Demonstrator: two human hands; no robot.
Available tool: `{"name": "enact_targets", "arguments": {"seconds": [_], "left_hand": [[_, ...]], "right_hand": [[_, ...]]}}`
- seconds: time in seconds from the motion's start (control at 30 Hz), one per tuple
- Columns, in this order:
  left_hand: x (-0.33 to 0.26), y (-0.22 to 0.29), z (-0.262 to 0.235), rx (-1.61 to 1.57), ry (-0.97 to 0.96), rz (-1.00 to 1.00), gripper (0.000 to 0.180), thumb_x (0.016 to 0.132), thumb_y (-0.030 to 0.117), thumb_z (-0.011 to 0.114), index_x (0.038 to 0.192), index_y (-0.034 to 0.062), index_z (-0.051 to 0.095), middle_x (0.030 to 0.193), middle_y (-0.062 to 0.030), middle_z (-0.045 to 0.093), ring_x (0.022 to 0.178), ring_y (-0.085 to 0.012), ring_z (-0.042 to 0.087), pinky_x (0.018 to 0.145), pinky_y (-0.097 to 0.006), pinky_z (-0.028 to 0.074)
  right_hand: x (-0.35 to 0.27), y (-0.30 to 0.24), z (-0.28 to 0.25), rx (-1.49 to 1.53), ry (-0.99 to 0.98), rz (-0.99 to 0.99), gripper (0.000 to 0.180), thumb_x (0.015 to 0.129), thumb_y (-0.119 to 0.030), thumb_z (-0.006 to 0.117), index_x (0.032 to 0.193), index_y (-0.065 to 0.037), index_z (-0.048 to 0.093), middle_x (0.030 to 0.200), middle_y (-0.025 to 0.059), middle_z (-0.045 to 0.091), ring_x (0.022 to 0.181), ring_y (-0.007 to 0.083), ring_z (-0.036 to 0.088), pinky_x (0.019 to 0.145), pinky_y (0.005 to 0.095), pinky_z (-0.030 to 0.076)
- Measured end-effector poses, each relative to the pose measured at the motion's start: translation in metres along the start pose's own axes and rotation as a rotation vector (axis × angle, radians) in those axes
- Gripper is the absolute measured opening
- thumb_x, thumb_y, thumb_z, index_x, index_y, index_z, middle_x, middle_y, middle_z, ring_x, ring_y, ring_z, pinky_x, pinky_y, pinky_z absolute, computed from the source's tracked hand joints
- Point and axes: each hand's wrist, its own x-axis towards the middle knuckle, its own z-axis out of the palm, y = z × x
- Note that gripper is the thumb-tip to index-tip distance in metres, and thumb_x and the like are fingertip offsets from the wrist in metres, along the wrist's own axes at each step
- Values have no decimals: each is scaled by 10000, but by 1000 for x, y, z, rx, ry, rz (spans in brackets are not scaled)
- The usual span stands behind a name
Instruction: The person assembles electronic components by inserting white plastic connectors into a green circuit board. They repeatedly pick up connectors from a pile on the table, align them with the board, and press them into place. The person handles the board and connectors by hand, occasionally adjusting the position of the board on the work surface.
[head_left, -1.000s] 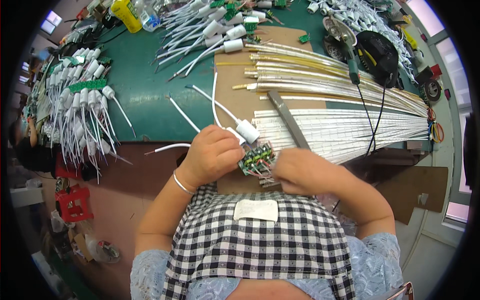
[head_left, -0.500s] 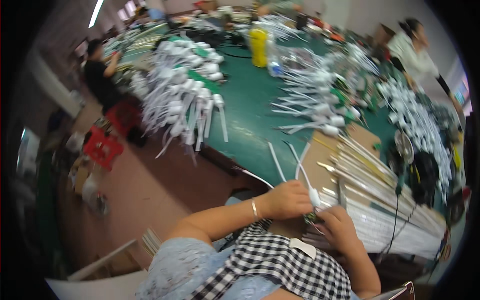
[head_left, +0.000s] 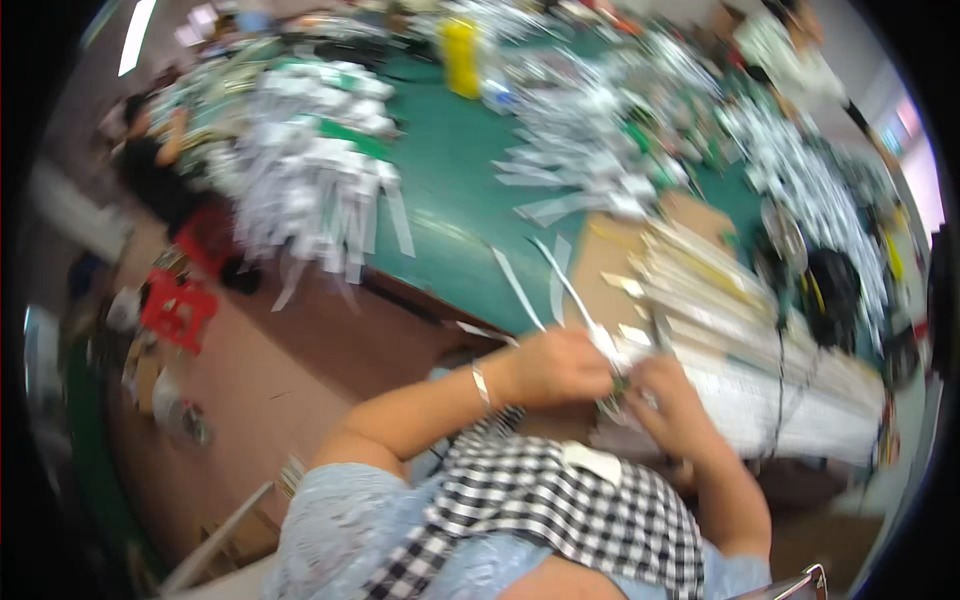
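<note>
My left hand [head_left: 555, 368] and my right hand [head_left: 668, 395] are closed together on a small green circuit part [head_left: 616, 392] with a white connector and thin white wires [head_left: 560, 285] running up from it. The part is mostly hidden between my fingers, and the picture is blurred. A thin bracelet sits on my left wrist. Both hands are over the near edge of the green table [head_left: 450, 190], above my checked apron [head_left: 560, 510].
Long white strips [head_left: 760, 380] lie stacked on brown cardboard at the right. Heaps of white wired parts [head_left: 310, 170] cover the table's left and back. A yellow bottle [head_left: 460, 55] stands far back. Other people sit at the left and far right. A red stool [head_left: 180, 305] stands on the floor.
The view has swung left and tilted, so the table now runs slantwise and is blurred. My hands stay closed together on the same small part.
</note>
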Motion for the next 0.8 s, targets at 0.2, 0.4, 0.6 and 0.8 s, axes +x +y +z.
{"name": "enact_targets", "arguments": {"seconds": [0.2, 0.4, 0.6, 0.8], "left_hand": [[0, 1, -8, -3, 104, -18, 130, 677, 90, 624, 757, 97, 522, 892, -35, 650, 699, -166, 606, 663, -303, 463], [11, 5, -29, -13, 237, 99, 147, 672, 46, 648, 742, 107, 534, 895, -31, 647, 753, -158, 630, 664, -298, 461], [5, 6, -32, 114, 238, 80, 141, 659, 82, 649, 756, 131, 559, 897, -3, 622, 745, -139, 598, 678, -289, 461], [9, -1, -41, 52, 171, 88, 144, 671, 88, 643, 780, 126, 557, 931, -6, 633, 735, -148, 587, 669, -280, 456]], "right_hand": [[-7, -11, -48, 364, 20, -179, 120, 807, -158, 626, 854, -63, 572, 1016, 84, 586, 964, 247, 544, 849, 377, 425], [5, 21, -21, 336, -69, 84, 510, 798, -379, 678, 1166, -46, 556, 1035, 120, 541, 893, 237, 543, 785, 339, 450], [21, 0, -18, 260, -115, 126, 302, 824, -280, 660, 1041, -72, 638, 949, 94, 533, 863, 227, 534, 767, 323, 439], [16, 7, -31, 217, -163, 7, 319, 818, -191, 655, 1117, -81, 624, 991, 98, 536, 909, 234, 537, 808, 338, 435]]}}
